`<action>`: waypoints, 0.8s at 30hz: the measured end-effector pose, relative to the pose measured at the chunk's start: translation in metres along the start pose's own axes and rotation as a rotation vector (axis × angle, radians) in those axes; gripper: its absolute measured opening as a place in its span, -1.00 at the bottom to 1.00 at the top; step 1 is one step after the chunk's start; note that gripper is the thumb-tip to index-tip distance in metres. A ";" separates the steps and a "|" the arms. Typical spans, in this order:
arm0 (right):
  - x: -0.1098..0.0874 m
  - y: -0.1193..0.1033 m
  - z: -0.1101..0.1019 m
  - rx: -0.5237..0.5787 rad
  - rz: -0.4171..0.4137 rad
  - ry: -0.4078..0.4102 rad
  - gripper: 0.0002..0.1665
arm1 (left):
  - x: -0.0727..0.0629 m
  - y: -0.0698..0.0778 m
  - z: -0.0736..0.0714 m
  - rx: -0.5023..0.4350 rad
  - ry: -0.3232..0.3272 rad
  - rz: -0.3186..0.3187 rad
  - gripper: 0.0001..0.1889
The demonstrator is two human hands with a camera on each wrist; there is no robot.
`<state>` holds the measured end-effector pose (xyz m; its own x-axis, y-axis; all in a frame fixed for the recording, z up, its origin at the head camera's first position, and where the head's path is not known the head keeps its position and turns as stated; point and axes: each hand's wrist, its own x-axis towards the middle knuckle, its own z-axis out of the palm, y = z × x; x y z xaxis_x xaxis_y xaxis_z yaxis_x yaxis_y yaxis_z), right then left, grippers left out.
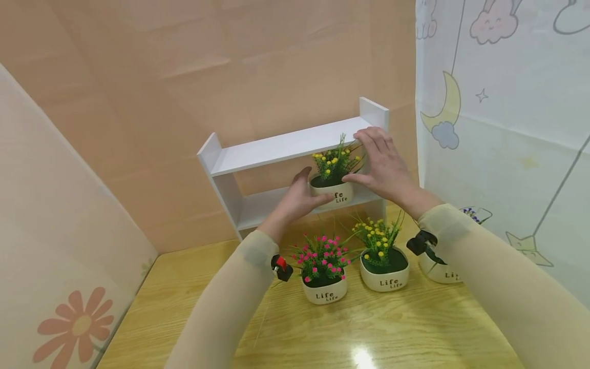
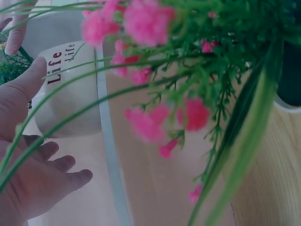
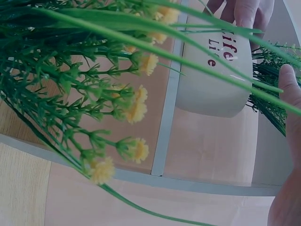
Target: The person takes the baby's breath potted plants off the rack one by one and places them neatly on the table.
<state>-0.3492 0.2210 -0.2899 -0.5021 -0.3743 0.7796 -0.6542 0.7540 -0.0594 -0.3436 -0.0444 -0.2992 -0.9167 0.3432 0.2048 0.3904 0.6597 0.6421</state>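
Note:
A cream flowerpot lettered "Life" (image 1: pixel 343 196) with yellow flowers (image 1: pixel 332 163) stands on the middle level of a white shelf (image 1: pixel 260 207), under its top board. My left hand (image 1: pixel 298 199) is at the pot's left side, thumb over the front wall and the other fingers spread out. In the left wrist view, the left thumb (image 2: pixel 30 80) overlaps the pot near its lettering. My right hand (image 1: pixel 384 166) is spread at the plant's right, fingertips up by the top board's front edge and thumb by the leaves. Pink flowers (image 2: pixel 148 122) partly cover the left wrist view.
On the wooden table (image 1: pixel 198 302) before the shelf stand a pot with pink flowers (image 1: pixel 324 293) and another with yellow flowers (image 1: pixel 384 281). A pot with purple flowers (image 1: pixel 442 271) is partly behind my right forearm. Patterned cloth (image 1: pixel 502 133) hangs at the right.

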 end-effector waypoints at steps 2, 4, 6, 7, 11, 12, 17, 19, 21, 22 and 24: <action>0.000 0.001 0.000 0.002 -0.003 0.005 0.35 | 0.002 0.000 0.002 -0.009 -0.004 0.002 0.18; -0.001 0.002 0.001 0.004 -0.009 0.013 0.35 | 0.004 0.000 0.004 -0.014 -0.005 0.003 0.18; -0.001 0.002 0.001 0.007 -0.014 0.020 0.35 | 0.005 0.000 0.005 -0.021 -0.003 0.000 0.18; -0.001 0.002 0.001 0.006 -0.017 0.023 0.35 | 0.005 0.000 0.006 -0.018 -0.001 -0.001 0.18; -0.001 0.002 0.001 0.002 -0.024 0.029 0.35 | 0.006 0.000 0.007 -0.016 0.000 -0.002 0.16; -0.001 0.002 0.001 0.001 -0.026 0.030 0.35 | 0.006 0.000 0.007 -0.016 -0.001 -0.003 0.16; -0.001 0.002 0.001 0.005 -0.027 0.031 0.34 | 0.006 0.001 0.010 -0.023 -0.009 -0.013 0.16; 0.000 0.001 0.001 0.010 -0.026 0.029 0.34 | 0.006 0.001 0.010 -0.025 -0.009 -0.017 0.15; -0.001 0.001 0.001 0.012 -0.022 0.029 0.34 | 0.007 0.001 0.011 -0.024 -0.001 -0.014 0.14; -0.001 0.001 0.002 0.012 -0.021 0.028 0.34 | 0.008 0.001 0.011 -0.025 0.002 -0.012 0.14; 0.000 0.001 0.002 0.013 -0.017 0.029 0.34 | 0.009 0.000 0.012 -0.023 0.009 -0.007 0.13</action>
<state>-0.3506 0.2209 -0.2914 -0.4744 -0.3711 0.7983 -0.6700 0.7404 -0.0539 -0.3504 -0.0333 -0.3062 -0.9200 0.3326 0.2072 0.3824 0.6467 0.6600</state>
